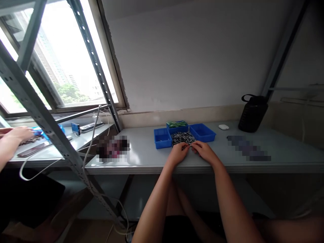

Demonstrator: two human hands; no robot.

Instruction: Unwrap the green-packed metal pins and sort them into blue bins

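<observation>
My left hand and my right hand rest close together at the near side of a pile of thin black and silver metal pieces. The fingers of both are pinched, and their tips almost meet. Whatever small thing sits between them is too tiny to make out. Around the pile stand three blue bins: the left bin has a few thin pieces in it, the back bin holds green packets, and the right bin shows mostly its bare blue inside.
A dark bottle and a white case are at the right. Blurred-out items lie on both sides of the table. A metal post and white cable separate a neighbouring table, where another person's hand works.
</observation>
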